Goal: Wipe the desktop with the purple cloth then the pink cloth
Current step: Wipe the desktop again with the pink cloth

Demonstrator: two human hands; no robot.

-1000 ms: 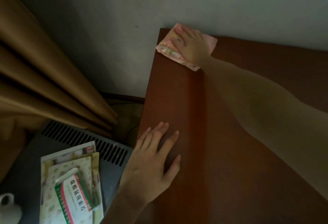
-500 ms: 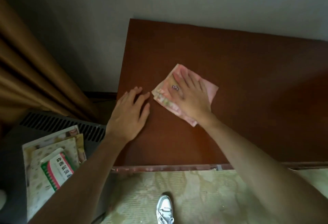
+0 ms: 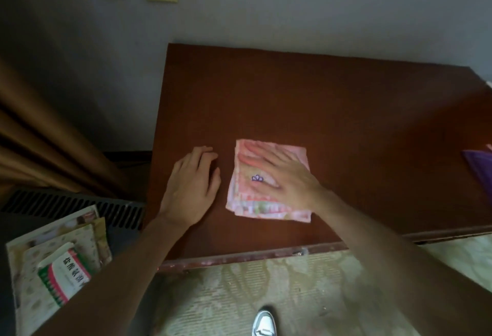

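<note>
Pink terry, folded into a rough square, is what the coming stroke depends on: the pink cloth (image 3: 269, 202) lies flat on the near-left part of the counter (image 3: 332, 112), directly under the right hand (image 3: 287, 178). That hand is laid palm-down on it with the fingers straight and spread, pointing left and slightly far; nothing is pinched or curled round. The cloth's edges are set almost square to the counter's near edge, and no long axis can be told.

The left hand (image 3: 193, 186) is rested flat on the bare wood just left of the cloth, close to the counter's left edge, with its fingers relaxed and a narrow strip of wood between it and the cloth. It carries nothing and is judged to be only a brace.

The purple cloth (image 3: 479, 168) is seen well apart at the far right of the frame, cut off by the edge, and is touched by neither hand. From this the pink-cloth stage is judged to be under way.

Most of the unwiped-looking wood is spread to the right and far side of the cloth, so a stroke that way would be carried by the right hand alone. A risk is noted: the folded layers could slide apart under a flat palm.
</note>
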